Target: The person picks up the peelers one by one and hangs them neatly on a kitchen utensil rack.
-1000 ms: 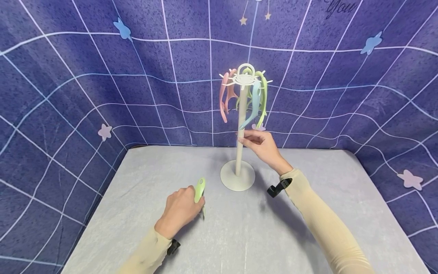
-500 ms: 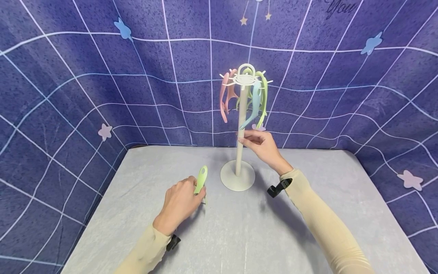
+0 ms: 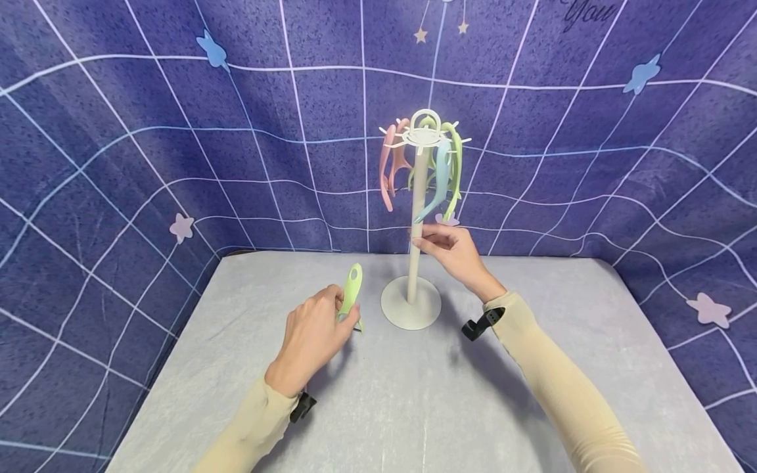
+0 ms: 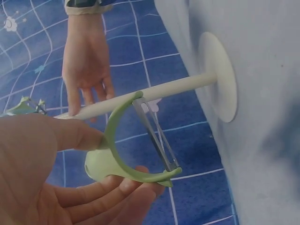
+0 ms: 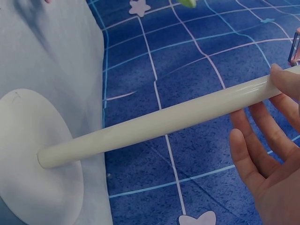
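Note:
My left hand (image 3: pixel 313 335) holds a green Y-shaped peeler (image 3: pixel 351 287) above the table, left of a white rotating-style stand (image 3: pixel 412 312). In the left wrist view the thumb and fingers pinch the peeler (image 4: pixel 101 165) by its handle, near the metal blade (image 4: pixel 154 136). My right hand (image 3: pixel 458 256) grips the stand's pole (image 5: pixel 187 116) between thumb and fingers, below the hanging tools. From the hooks at the top hang pink tools (image 3: pixel 387 167), a light blue tool (image 3: pixel 441 176) and green tools (image 3: pixel 456 167); they overlap, and their lower ends are partly hidden.
The stand's round base (image 3: pixel 395 309) rests on a grey-covered table (image 3: pixel 503 407). Bare hooks (image 3: pixel 466 140) stick out from the top ring below a loop handle (image 3: pixel 426 113). A blue patterned cloth (image 3: pixel 307 197) hangs behind and at the sides.
My left hand has lifted the green peeler and moved it forward, a little toward the stand. The right hand and the stand have stayed in place.

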Action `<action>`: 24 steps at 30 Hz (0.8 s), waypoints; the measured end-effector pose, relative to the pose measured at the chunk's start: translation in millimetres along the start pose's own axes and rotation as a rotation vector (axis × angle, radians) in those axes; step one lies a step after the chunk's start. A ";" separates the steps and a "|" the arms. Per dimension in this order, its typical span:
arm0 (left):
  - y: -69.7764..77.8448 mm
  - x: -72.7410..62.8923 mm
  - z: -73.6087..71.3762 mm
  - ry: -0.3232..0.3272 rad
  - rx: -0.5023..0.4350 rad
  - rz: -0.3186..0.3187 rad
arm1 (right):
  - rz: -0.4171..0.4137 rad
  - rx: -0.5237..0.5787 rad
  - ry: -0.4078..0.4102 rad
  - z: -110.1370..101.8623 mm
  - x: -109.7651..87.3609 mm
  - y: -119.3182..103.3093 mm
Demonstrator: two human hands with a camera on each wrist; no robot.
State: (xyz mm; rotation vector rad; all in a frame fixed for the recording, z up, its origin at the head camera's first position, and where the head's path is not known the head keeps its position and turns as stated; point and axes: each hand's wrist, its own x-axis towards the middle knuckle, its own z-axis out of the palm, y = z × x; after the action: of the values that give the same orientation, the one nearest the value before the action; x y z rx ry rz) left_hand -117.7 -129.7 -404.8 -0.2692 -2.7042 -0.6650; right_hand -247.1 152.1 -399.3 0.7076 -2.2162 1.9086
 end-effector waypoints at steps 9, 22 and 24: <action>8.3 11.2 -9.6 0.052 -0.018 0.014 | -0.003 -0.002 -0.008 -0.4 0.8 0.4; 25.7 28.8 -26.3 0.152 -0.093 0.083 | 0.001 -0.008 -0.005 -0.2 0.3 -2.2; 28.6 33.1 -29.0 0.185 -0.097 0.104 | 0.002 -0.015 -0.005 -1.0 0.0 -1.6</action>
State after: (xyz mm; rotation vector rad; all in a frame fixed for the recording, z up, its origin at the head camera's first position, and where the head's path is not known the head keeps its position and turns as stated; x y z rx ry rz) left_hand -132.7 -115.3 -356.6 -0.3516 -2.4682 -0.7530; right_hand -246.5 152.9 -397.7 0.7085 -2.2328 1.8908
